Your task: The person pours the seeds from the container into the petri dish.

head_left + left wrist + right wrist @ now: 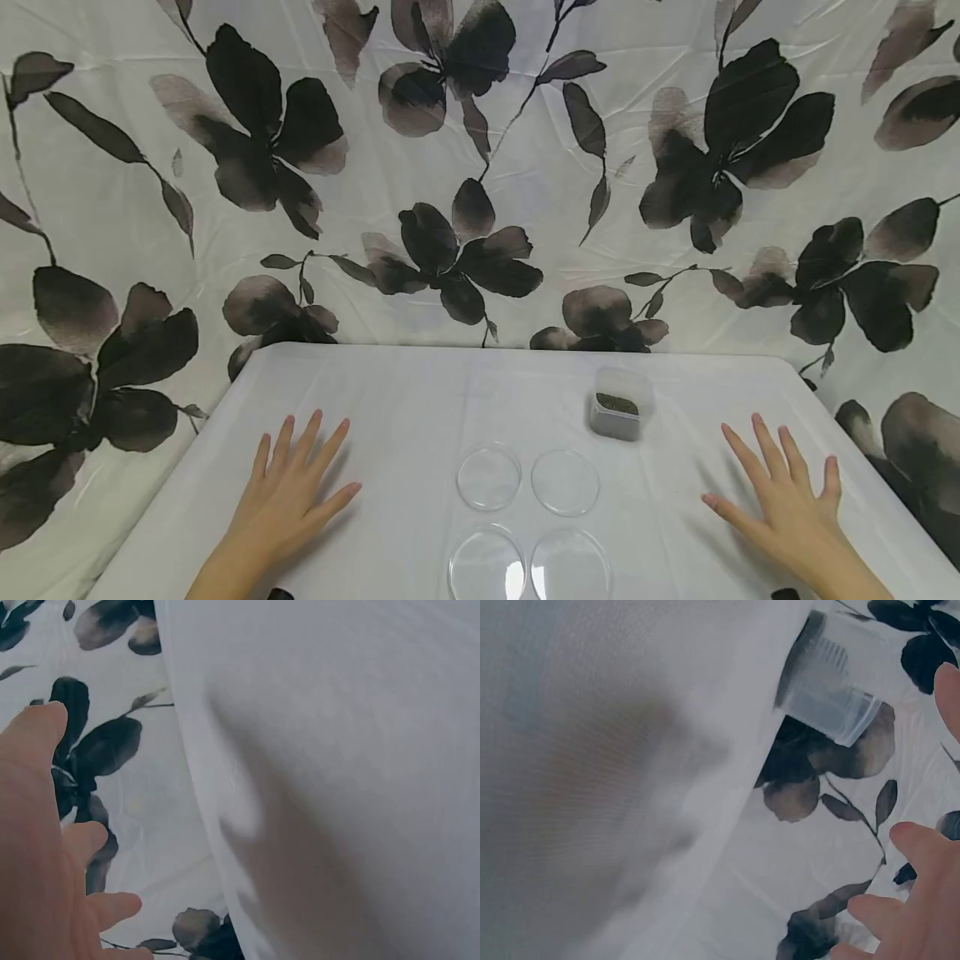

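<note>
My left hand (283,496) is held over the left side of the white table with its fingers spread, holding nothing. On the right, my right hand (791,504) has its fingers spread too, and it is nearest to a small clear plastic box (617,423). The box stands with its lid raised and has dark green, flaky stuff inside. Between the hands lie several round clear dishes: an upper left dish (488,477), an upper right dish (565,482), a lower left dish (487,567) and a lower right dish (571,568). In the right wrist view the plastic box (832,682) appears near the table edge.
The table (390,400) has a white cover. Behind it hangs a white cloth (570,200) with dark flower prints, which also shows past the table's sides. Small black objects (281,594) show at the bottom edge near each wrist.
</note>
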{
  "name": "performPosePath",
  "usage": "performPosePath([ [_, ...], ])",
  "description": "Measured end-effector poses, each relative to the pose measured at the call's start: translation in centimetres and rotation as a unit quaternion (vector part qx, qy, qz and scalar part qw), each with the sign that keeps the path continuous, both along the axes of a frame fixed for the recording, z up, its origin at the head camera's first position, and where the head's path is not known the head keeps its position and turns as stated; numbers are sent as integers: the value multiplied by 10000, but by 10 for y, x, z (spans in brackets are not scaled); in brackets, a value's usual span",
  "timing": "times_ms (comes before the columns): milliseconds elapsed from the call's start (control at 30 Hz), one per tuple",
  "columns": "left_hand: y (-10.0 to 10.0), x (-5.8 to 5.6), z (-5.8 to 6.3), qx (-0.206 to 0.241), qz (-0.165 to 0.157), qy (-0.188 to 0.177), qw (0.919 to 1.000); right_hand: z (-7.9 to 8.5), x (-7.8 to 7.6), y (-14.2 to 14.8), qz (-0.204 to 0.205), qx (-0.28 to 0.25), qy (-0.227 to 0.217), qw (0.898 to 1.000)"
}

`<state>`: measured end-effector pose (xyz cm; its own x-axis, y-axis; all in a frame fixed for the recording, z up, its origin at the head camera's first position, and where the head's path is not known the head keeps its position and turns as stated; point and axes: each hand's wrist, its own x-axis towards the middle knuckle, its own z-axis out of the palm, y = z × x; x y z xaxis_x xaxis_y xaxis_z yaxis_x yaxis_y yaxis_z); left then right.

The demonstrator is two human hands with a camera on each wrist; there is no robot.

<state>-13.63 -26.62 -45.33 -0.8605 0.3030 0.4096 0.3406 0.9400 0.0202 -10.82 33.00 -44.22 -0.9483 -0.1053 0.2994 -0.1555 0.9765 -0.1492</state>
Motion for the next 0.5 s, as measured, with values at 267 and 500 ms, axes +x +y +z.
performPosePath([
  [267, -3, 1, 8, 87, -50, -245, 9996, 3, -4, 0, 131, -39, -33, 9999],
  [500, -3, -8, 16, 396, -318, -300, 9983, 13, -16, 0, 258, -330, -88, 9991],
])
